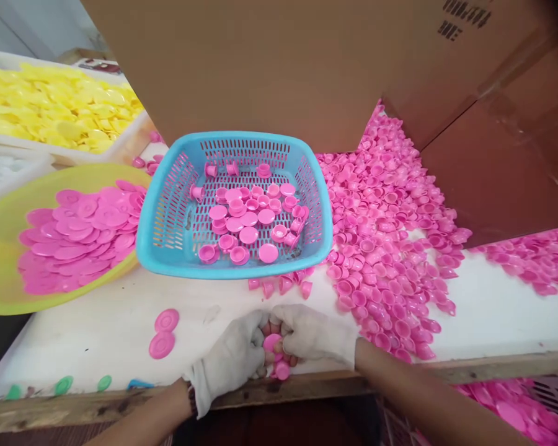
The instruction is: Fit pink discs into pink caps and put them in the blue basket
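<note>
Both my hands wear whitish gloves with bare fingertips showing and meet near the table's front edge. My left hand (235, 352) is closed, its fingers at a pink toy saucer (272, 342). My right hand (311, 334) is closed from the other side, fingertips pressed on the same pink pieces. A small pink toy cup (282, 370) shows just below the fingers; how it joins the saucer is partly hidden. Beyond stands a blue basket (235, 271) with several pink cups, some sitting on saucers. Two loose pink saucers (162, 345) lie to the left.
A yellow bowl (0, 300) of pink saucers stands left, near a tray of yellow pieces (60, 105). Loose pink cups (385, 248) are heaped right, against cardboard boxes (260, 74). Green bits (64, 384) lie by the wooden table edge (97, 412).
</note>
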A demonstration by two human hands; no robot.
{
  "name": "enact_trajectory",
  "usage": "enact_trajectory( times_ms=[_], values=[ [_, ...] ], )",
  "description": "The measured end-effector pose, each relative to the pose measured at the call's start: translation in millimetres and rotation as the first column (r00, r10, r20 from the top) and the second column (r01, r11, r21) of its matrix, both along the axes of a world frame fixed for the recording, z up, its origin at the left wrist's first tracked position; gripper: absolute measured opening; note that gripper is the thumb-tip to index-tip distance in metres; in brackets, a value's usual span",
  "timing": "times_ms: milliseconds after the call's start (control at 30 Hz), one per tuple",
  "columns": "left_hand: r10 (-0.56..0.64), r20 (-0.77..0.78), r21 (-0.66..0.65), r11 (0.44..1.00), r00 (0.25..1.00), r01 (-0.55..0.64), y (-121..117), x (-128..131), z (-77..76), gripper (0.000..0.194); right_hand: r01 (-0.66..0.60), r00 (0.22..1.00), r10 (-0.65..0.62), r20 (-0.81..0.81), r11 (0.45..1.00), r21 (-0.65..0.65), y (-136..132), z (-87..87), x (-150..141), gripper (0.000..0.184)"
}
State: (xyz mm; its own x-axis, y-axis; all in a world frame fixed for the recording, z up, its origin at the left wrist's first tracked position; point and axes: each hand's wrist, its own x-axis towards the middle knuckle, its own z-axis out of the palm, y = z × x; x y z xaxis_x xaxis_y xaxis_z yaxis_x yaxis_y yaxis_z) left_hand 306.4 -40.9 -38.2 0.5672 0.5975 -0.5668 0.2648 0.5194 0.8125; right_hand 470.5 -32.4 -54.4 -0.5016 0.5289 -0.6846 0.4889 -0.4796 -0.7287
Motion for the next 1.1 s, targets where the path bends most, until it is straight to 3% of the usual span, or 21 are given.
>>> enact_trajectory(
  times_ms=[67, 133, 233, 333, 433, 533, 567, 633, 700, 767, 833, 867, 933, 1000, 1100],
  values=[
    [-0.007, 0.083, -0.007, 1.0, 0.997, 0.008, 0.9, -0.9, 2.5, 0.02, -0.039, 0.996, 0.029, -0.087, 0.992, -0.123, 5.9, 0.5, 1.1, 0.015],
    [-0.005, 0.089, -0.062, 0.998, 0.996, 0.011, 1.5, -2.2, 2.5, 0.02, -0.041, 0.993, 0.022, -0.117, 0.986, -0.163, 8.3, 1.6, 1.5, 0.009],
    [0.024, 0.046, -0.176, 0.984, 0.999, -0.016, 2.6, -1.6, 0.2, 0.023, 0.025, 0.997, -0.033, -0.075, 0.994, -0.102, 5.9, 3.7, -1.5, 0.006],
    [0.062, -0.026, -0.195, 0.979, 0.998, -0.066, 0.3, 1.6, -1.3, 0.024, 0.062, 0.998, -0.062, -0.009, 0.998, -0.016, 0.6, 5.3, -6.6, 0.007],
    [0.089, -0.065, -0.101, 0.99, 0.994, -0.096, -7.9, 2.1, -4.2, 0.019, 0.05, 0.999, -0.051, 0.011, 0.997, 0.057, -6.3, 3.6, -9.0, 0.008],
    [0.034, -0.122, 0.142, 0.99, 0.992, -0.016, -16.7, -7.2, -7.3, 0.016, 0.029, 1.0, -0.028, -0.009, 0.984, 0.177, -14.5, 2.1, -7.3, 0.008],
    [0.027, -0.17, 0.267, 0.964, 0.985, 0.02, -18.6, -13.8, -7.0, 0.017, 0.019, 1.0, -0.016, -0.015, 0.972, 0.236, -17.2, 4.0, -6.0, 0.005],
    [0.092, -0.308, 0.516, 0.852, 0.947, 0.085, -19.7, -33.4, -2.9, 0.019, 0.05, 0.998, -0.032, -0.061, 0.941, 0.334, -20.9, 14.5, -2.0, 0.004],
    [0.232, -0.448, 0.68, 0.715, 0.863, 0.161, -16.3, -60.9, 5.0, 0.021, 0.22, 0.966, -0.148, -0.213, 0.901, 0.374, -20.9, 33.3, 3.8, 0.004],
    [0.339, -0.574, 0.735, 0.615, 0.745, 0.286, -9.2, -92.1, 13.7, 0.023, 0.499, 0.836, -0.33, -0.439, 0.79, 0.357, -18.7, 54.3, 11.1, 0.015],
    [0.404, -0.707, 0.686, 0.591, 0.58, 0.423, -0.1, -120.0, 19.2, 0.023, 0.621, 0.75, -0.399, -0.528, 0.699, 0.354, -18.5, 68.7, 18.1, 0.027],
    [0.413, -0.746, 0.653, 0.604, 0.522, 0.457, 4.5, -130.9, 20.0, 0.025, 0.604, 0.772, -0.39, -0.501, 0.697, 0.387, -20.4, 71.4, 20.7, 0.028],
    [0.397, -0.787, 0.606, 0.642, 0.472, 0.47, 12.6, -144.5, 17.9, 0.024, 0.43, 0.898, -0.299, -0.323, 0.753, 0.498, -28.6, 66.9, 22.0, 0.02],
    [0.373, -0.782, 0.598, 0.677, 0.5, 0.43, 18.3, -148.4, 13.1, 0.021, 0.175, 0.985, -0.146, -0.096, 0.791, 0.586, -40.6, 53.0, 17.8, 0.015],
    [0.409, -0.708, 0.652, 0.692, 0.576, 0.31, 21.9, -141.1, 7.5, 0.016, -0.095, 0.99, -0.002, 0.143, 0.743, 0.663, -55.9, 30.6, 5.3, 0.016]
  ],
)
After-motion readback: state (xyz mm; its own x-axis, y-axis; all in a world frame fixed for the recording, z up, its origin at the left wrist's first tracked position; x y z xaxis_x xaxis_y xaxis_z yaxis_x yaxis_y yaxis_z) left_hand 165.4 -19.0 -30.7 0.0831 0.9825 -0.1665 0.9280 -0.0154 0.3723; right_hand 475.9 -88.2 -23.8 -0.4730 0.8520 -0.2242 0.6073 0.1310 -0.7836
